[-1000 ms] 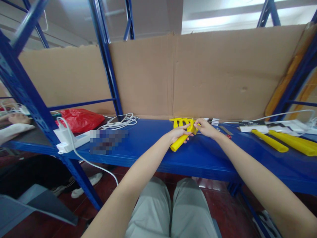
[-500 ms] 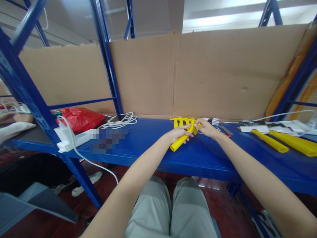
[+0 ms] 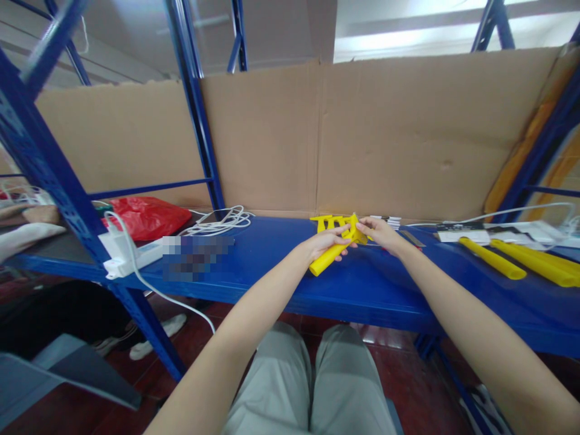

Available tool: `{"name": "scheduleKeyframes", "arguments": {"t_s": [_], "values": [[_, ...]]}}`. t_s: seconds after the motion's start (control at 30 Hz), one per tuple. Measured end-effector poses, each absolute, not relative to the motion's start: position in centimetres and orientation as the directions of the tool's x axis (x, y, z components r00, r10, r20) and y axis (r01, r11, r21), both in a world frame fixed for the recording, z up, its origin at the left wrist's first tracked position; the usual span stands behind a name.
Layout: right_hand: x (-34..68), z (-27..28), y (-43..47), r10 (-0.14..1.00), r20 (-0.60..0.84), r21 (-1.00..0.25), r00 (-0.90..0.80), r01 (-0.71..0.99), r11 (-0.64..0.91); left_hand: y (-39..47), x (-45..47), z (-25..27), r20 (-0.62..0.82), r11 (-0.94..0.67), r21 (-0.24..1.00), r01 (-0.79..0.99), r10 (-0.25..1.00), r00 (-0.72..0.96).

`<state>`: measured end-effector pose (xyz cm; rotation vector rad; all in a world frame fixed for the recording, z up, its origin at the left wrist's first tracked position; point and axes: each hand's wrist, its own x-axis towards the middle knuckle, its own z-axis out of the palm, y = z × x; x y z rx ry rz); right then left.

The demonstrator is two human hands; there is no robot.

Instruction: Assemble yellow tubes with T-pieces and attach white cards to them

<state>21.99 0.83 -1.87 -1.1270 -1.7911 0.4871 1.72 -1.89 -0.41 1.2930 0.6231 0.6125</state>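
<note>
My left hand [image 3: 327,243] is wrapped round a yellow plastic handle [image 3: 322,263], a long tube with a wider head at its far end. The tube points down and to the left, just above the blue shelf. At the handle's head [image 3: 353,223], my right hand [image 3: 377,232] pinches with thumb and fingertips; any small part between them is hidden. Just behind my hands lie several yellow pieces [image 3: 322,225] in a row, partly covered by my left hand and the handle.
More yellow tubes [image 3: 493,258] lie on the blue shelf [image 3: 272,241] at the right, near black-and-white packs [image 3: 462,234]. To the left are a white power strip [image 3: 145,254], coiled white cable [image 3: 226,221] and a red bag [image 3: 149,217]. Cardboard [image 3: 408,139] walls the back. Another person's arm [image 3: 34,232] shows far left.
My right hand has shifted slightly at the handle's head, its fingers now closer to it. The handle's head is turned a little more upright; my left hand keeps its grip.
</note>
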Motion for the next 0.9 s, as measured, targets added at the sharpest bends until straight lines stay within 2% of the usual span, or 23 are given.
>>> {"name": "scheduleKeyframes", "arguments": {"t_s": [0.23, 0.6, 0.9], "values": [[21.83, -1.48, 0.6, 0.876, 0.46, -0.779, -0.145, 0.407, 0.477, -2.09, 1.77, -0.31, -0.066, 0.169, 0.982, -0.078, 0.707, 0.704], [22.33, -1.31, 0.46, 0.878, 0.44, -0.759, -0.19, 0.445, 0.476, -2.07, 1.93, -0.33, -0.084, 0.182, 0.982, -0.056, 0.68, 0.728], [21.96, -1.28, 0.19, 0.846, 0.493, -0.718, -0.203, 0.455, 0.527, -2.14, 2.05, -0.17, -0.076, 0.208, 0.973, -0.104, 0.708, 0.702]]}}
